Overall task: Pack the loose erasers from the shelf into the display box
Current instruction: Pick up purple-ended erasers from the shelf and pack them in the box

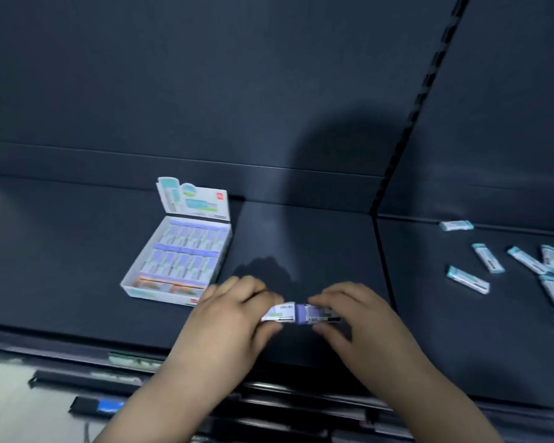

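Both hands at front-centre of the shelf (pixel 77 251). Left hand (pixel 234 318) and right hand (pixel 352 318) each pinch one end of the held erasers (pixel 296 313), fingers curled over the top and thumbs underneath. It looks like two pieces butted end to end with a purple band at the join, but it's blurred, so I can't tell for sure. They sit just above the shelf surface, and I can't tell if they touch it.

Box (pixel 143 290) is on the shelf, left of and behind the left hand. Its near right corner is just beside that hand's knuckles. The flap (pixel 192 199) stands upright at the back. Inside are two rows of purple-ended erasers, packed tight, and the front row shows orange-edged ones lying flat.

Loose erasers (pixel 467 279) are scattered in the right-hand bay, well apart from the box, with one stray (pixel 456 225) at the back. A black divider (pixel 383 266) runs front to back between the bays, in line with the slotted upright (pixel 410 129) on the back panel. The hands are on the box side of it.

The hands' shadow (pixel 266 266) falls on the shelf between box and divider. A label rail (pixel 131 359) runs along the front edge.
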Available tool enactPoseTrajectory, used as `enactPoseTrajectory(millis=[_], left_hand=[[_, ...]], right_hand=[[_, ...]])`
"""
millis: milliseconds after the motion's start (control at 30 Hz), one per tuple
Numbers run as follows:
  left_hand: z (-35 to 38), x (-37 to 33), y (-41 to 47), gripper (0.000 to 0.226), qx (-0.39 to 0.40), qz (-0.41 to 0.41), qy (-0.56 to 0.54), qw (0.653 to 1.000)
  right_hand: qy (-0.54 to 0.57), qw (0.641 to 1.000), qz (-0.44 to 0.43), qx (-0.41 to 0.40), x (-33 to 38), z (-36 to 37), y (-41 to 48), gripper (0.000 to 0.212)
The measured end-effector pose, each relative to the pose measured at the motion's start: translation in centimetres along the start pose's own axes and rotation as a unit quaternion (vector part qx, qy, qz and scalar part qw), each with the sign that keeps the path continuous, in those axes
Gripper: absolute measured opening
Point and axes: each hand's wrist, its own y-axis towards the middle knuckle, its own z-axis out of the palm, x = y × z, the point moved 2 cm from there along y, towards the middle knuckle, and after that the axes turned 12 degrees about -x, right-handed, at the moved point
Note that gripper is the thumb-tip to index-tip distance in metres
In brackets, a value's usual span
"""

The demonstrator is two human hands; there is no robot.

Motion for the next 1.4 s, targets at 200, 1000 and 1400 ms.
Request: enactPoseTrajectory(millis=[200, 1000, 1400], left_hand=[[-4.4, 9.8, -0.3, 0.026, -0.011, -0.007, 0.000, 1.000], [-4.6, 19.4, 0.9, 0.021, 0.164, -0.014, -0.113, 0.980], [-4.4, 19.0, 1.6, 0.023, 0.265, -0.010, 0.023, 0.964]], right_hand=[[0.011, 0.999, 0.017, -0.031, 6.4, 5.2, 3.0, 0.028], [-0.106, 0.986, 0.099, 0.081, 13.5, 13.3, 8.7, 0.021], [-0.111, 0.980, 0.091, 0.139, 12.9, 13.4, 8.9, 0.025]])
